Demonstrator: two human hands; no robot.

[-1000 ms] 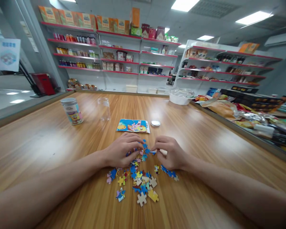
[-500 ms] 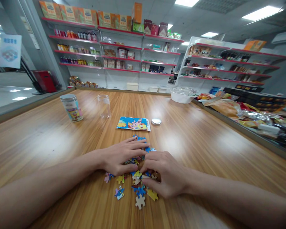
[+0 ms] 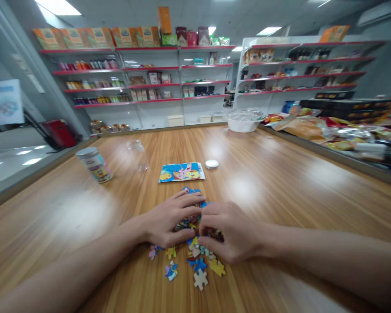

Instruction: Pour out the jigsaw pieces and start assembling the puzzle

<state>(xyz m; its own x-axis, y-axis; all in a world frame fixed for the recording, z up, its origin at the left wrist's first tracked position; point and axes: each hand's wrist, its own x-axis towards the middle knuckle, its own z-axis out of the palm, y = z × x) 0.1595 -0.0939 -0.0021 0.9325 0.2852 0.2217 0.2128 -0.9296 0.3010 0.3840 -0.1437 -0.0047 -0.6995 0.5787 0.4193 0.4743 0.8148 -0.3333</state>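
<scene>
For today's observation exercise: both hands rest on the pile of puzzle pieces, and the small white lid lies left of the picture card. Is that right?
Not quite. In the head view the small white lid lies right of the picture card, not left. The rest holds: the left hand and right hand both rest on the pile of puzzle pieces.

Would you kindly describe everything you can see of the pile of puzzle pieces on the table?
The puzzle pieces are small, flat, card-like interlocking shapes, mostly blue, yellow and pink, some lying blank side up. They sit in a loose heap on the wooden table, in front of the picture card. The left hand and right hand lie over the heap's middle, covering much of it; a few strays rest apart at the near edge.
</scene>
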